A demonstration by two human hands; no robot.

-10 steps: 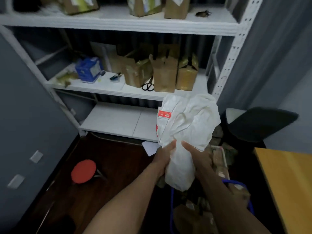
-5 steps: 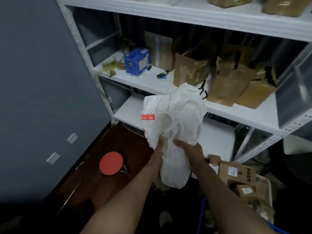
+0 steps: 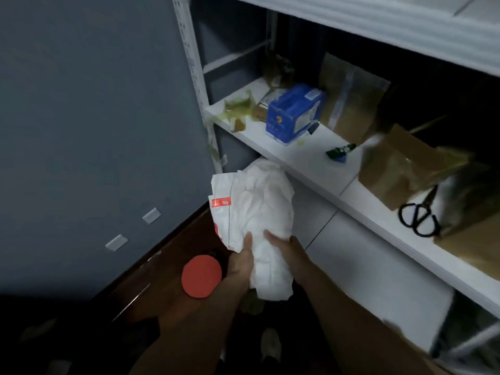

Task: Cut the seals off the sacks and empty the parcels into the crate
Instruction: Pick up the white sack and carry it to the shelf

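Both hands, left hand (image 3: pixel 241 262) and right hand (image 3: pixel 287 250), hold a crumpled white sack (image 3: pixel 257 212), fingers clamped on it, near black scissors (image 3: pixel 418 216) on the shelf (image 3: pixel 311 163).

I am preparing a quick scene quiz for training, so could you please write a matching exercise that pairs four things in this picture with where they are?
Things:
1. sack
2. scissors
3. blue box
4. red stool

Places:
A. on the floor, beside the left forearm
B. on the shelf, at its left end
C. gripped by both the left hand and the right hand
D. on the shelf, at the right, beside brown parcels

Pairs: 1-C, 2-D, 3-B, 4-A
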